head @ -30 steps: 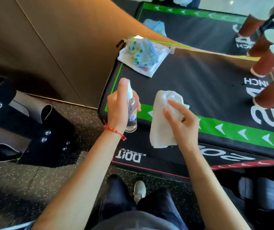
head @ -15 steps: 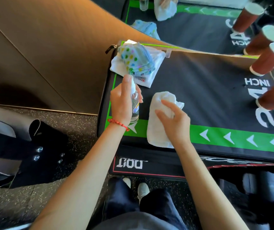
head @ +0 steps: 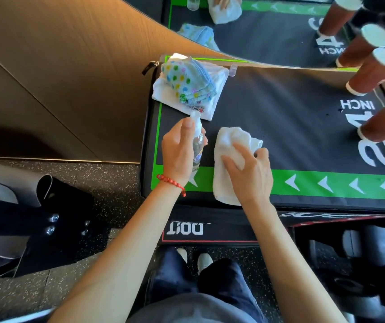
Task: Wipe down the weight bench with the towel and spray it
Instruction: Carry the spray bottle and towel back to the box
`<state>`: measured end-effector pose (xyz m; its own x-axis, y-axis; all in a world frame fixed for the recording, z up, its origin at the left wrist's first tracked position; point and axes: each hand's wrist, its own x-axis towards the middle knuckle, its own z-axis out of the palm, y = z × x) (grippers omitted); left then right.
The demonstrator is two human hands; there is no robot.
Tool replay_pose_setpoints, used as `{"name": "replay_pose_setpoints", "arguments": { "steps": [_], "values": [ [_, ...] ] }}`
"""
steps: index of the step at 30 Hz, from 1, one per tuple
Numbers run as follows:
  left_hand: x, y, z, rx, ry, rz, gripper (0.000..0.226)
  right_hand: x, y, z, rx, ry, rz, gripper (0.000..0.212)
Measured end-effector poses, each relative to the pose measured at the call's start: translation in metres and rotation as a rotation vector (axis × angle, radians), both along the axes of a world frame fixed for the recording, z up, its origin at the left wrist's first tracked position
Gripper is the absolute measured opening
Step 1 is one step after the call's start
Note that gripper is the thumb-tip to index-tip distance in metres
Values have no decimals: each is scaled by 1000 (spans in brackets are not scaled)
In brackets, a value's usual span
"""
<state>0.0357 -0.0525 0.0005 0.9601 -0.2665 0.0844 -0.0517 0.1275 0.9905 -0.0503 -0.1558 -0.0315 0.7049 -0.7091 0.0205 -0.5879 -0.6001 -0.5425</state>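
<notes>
The bench surface is a black padded box [head: 280, 127] with a green arrow stripe and "24 INCH" lettering. A white towel [head: 227, 145] lies bunched on its near left part. My right hand [head: 251, 170] presses flat on the towel, fingers spread over it. My left hand [head: 177, 152], with a red bead bracelet at the wrist, holds a small clear spray bottle [head: 198, 142] upright just left of the towel, a finger on its white top.
A stack of dotted cloths [head: 186, 83] on a white cloth sits at the pad's far left corner. Several brown paper cups [head: 371, 71] crowd the right edge. A mirror behind shows reflections. Black gym equipment [head: 35, 220] stands on the floor at left.
Both hands have moved farther onto the pad, away from its near edge. The towel slid with my right hand, and the bottle stayed in my left.
</notes>
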Motion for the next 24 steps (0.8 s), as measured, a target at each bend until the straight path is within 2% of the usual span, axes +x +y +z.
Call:
{"name": "replay_pose_setpoints", "arguments": {
  "steps": [4,7,9,13,17,24],
  "values": [
    [0,4,-1,41,-1,-10,59,-3,1,0,4,-30,-2,41],
    [-3,9,-3,111,-82,-14,68,-10,5,-2,10,-90,-12,44],
    [-6,14,-6,123,-97,-33,66,-16,8,-3,10,-126,-18,45],
    [-9,25,-15,118,-89,-49,43,-27,17,-2,-48,-184,-12,45],
    [-12,35,-22,146,-156,-68,27,-40,24,-1,-91,-221,0,46],
    [-40,54,-25,271,-147,-2,42,-73,37,-3,-138,-235,15,42]
  ]
}}
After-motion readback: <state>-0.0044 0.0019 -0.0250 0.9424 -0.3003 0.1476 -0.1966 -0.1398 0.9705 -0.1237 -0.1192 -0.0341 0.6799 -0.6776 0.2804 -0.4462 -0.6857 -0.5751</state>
